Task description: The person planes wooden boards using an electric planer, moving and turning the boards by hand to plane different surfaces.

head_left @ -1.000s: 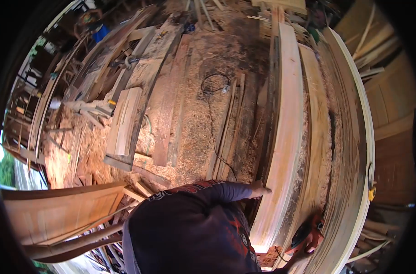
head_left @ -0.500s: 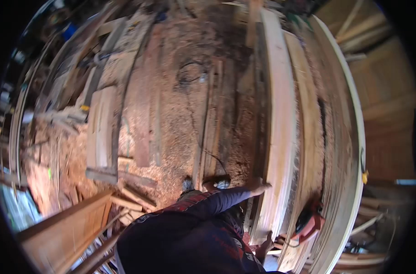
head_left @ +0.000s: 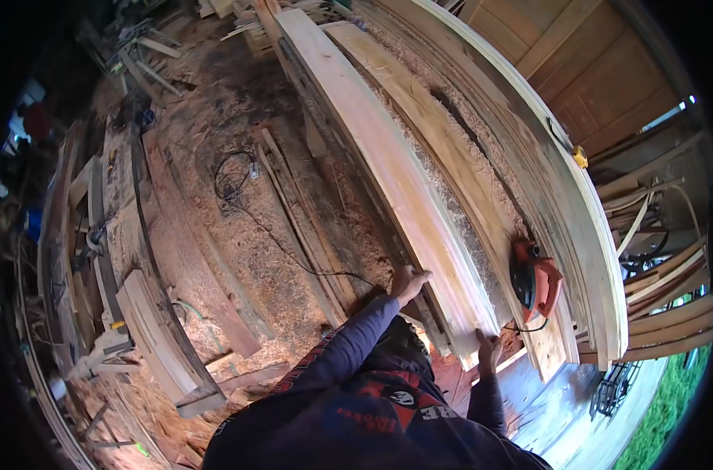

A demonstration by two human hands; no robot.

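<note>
A long pale plank [head_left: 399, 180] runs away from me, lying along the near side of the bench. My left hand [head_left: 409, 286] grips its left edge near the close end, the thumb over the top and the other fingers mostly hidden. At the plank's near end, my right hand [head_left: 488, 350] is closed on the corner, its thumb lying on the upper face. Right of the plank lies a second long board [head_left: 450, 157] with shavings along it. A red and black electric planer [head_left: 538, 286] rests on the boards to the right, its cord hanging near my right hand.
Sawdust and shavings cover the floor [head_left: 208, 235], where a black cable [head_left: 231, 176] is coiled and trails toward my feet. Short boards [head_left: 157, 333] lie stacked at left. Wooden panels [head_left: 584, 78] lean at the far right. A yellow tool [head_left: 580, 156] sits on the outer board's edge.
My view has swung to the right, so the plank now slants up to the left. Both hands stay at its near end, and the right hand shows more fully on the end corner.
</note>
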